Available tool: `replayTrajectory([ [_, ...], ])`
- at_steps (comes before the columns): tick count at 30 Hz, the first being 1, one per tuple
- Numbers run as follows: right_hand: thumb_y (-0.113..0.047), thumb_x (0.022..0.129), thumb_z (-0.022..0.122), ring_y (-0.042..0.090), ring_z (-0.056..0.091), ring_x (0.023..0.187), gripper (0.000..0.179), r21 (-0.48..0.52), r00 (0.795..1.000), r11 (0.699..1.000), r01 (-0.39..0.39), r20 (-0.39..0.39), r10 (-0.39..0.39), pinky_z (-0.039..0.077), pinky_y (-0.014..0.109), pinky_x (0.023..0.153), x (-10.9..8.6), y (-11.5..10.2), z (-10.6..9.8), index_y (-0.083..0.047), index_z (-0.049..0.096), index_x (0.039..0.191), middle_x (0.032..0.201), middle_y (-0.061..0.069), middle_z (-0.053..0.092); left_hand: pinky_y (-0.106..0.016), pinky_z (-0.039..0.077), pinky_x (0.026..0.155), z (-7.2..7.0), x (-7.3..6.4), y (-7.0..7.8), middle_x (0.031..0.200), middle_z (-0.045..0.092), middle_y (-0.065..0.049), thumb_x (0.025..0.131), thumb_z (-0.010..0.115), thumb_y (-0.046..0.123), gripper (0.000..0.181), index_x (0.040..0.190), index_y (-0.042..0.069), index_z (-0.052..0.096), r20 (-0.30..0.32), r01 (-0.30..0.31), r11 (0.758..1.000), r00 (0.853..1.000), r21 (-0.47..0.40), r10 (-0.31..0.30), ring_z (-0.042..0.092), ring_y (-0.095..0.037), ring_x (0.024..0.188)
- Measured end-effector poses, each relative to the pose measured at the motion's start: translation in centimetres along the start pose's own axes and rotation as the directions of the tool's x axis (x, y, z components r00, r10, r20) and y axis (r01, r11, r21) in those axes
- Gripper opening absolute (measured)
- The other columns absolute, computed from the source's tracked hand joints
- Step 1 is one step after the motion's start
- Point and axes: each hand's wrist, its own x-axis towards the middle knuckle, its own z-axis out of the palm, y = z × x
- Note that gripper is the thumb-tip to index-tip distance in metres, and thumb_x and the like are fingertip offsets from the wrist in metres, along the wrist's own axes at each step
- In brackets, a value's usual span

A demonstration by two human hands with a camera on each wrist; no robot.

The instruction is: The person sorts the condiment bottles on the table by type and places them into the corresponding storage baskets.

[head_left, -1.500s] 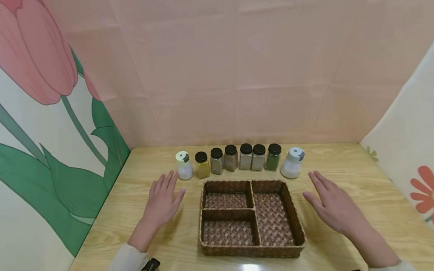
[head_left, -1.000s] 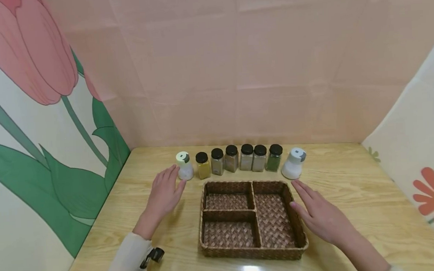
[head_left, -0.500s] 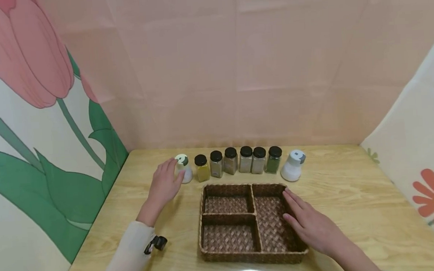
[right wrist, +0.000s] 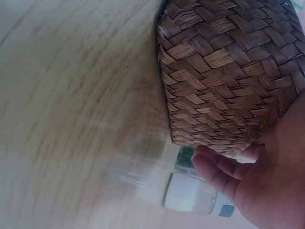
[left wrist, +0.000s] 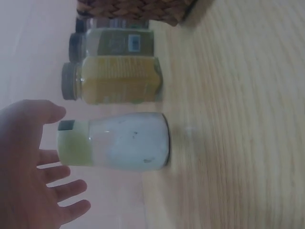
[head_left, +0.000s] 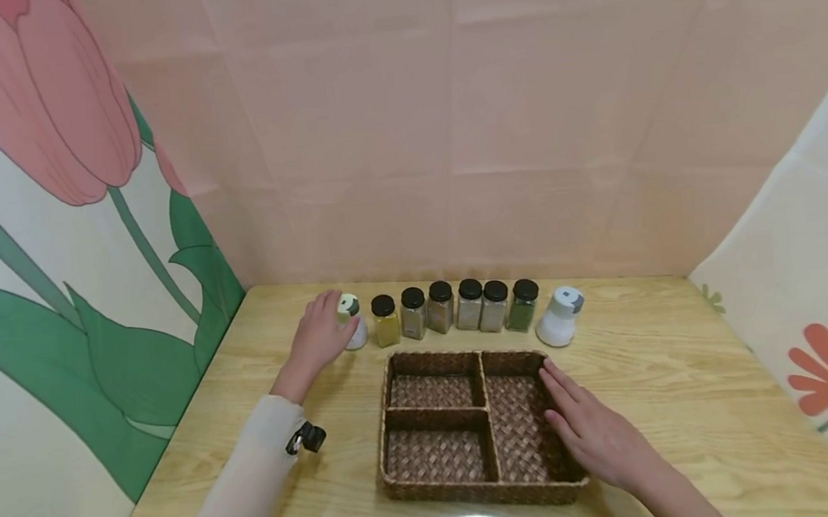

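Note:
A woven basket (head_left: 489, 426) with three compartments sits on the table, seen from outside in the right wrist view as a brown woven wall (right wrist: 228, 71). My right hand (head_left: 599, 436) rests along its right rim, fingers fairly straight toward the far right corner. Farther left, a white shaker bottle (left wrist: 133, 143) with a pale green lid stands upright at the row's left end. My left hand (head_left: 318, 334) reaches around its lid with thumb and fingers spread on either side; in the left wrist view gaps show between hand (left wrist: 24, 167) and bottle.
Several black-capped spice jars line up behind the basket, among them a yellow jar (head_left: 386, 326) and a green jar (head_left: 522, 311). A second white shaker bottle (head_left: 558, 321) with a blue-grey lid ends the row at right. A pink cloth (head_left: 449, 132) hangs behind the table.
My right hand has moved left from beside the basket onto its right rim. My left hand has moved forward and right, up to the lid of the left shaker bottle.

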Motion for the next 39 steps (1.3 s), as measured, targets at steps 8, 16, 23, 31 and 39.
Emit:
replayTrajectory([
  [8,-0.016,0.106,0.050,0.039,0.037,0.144,0.061,0.039,1.000,0.999,0.018,-0.020,-0.017,0.036,0.053,0.111,0.0,0.2,0.3,0.000,0.025,0.160,0.168,0.016,0.016,-0.057,0.039,0.111,0.4,1.2,0.2,0.154,0.040,-0.025,0.101,0.060,0.039,0.071,0.154,-0.002,0.035,0.041,0.050,0.998,0.998,-0.039,-0.049,0.041,-0.043,0.139],
  [16,-0.009,0.103,0.052,0.039,0.036,0.145,0.064,0.072,1.000,0.997,0.004,-0.014,-0.003,0.036,0.052,0.111,0.1,0.2,0.5,0.000,0.024,0.160,0.169,0.014,0.014,-0.056,0.044,0.106,0.8,1.7,0.4,0.152,0.042,-0.025,0.101,0.059,0.043,0.073,0.155,0.000,0.034,0.089,0.111,0.993,0.990,-0.027,-0.108,0.047,-0.043,0.134],
  [23,-0.006,0.100,0.054,0.039,0.036,0.145,0.066,0.069,1.000,0.998,0.010,-0.017,-0.009,0.035,0.051,0.110,0.0,0.2,0.5,0.001,0.025,0.159,0.169,0.015,0.014,-0.054,0.048,0.102,1.0,2.0,0.5,0.145,0.048,-0.024,0.102,0.060,0.041,0.068,0.152,0.001,0.038,0.096,0.121,0.993,0.988,-0.015,-0.119,0.052,-0.041,0.129],
  [31,-0.007,0.100,0.054,0.037,0.035,0.146,0.067,0.061,1.000,0.998,0.004,-0.014,-0.004,0.034,0.051,0.109,0.0,0.2,0.6,-0.001,0.024,0.160,0.169,0.013,0.014,-0.055,0.049,0.099,0.7,2.2,0.7,0.140,0.052,-0.023,0.100,0.062,0.038,0.066,0.150,0.000,0.041,0.105,0.120,0.993,0.987,-0.017,-0.118,0.056,-0.040,0.124],
  [39,-0.008,0.101,0.054,0.037,0.035,0.146,0.067,0.062,1.000,0.998,0.007,-0.019,-0.006,0.034,0.047,0.111,0.0,0.3,0.6,-0.002,0.023,0.160,0.170,0.011,0.013,-0.054,0.051,0.096,0.5,2.5,0.7,0.137,0.054,-0.022,0.100,0.062,0.038,0.065,0.149,0.000,0.042,0.125,0.138,0.990,0.983,-0.014,-0.135,0.058,-0.039,0.121],
])
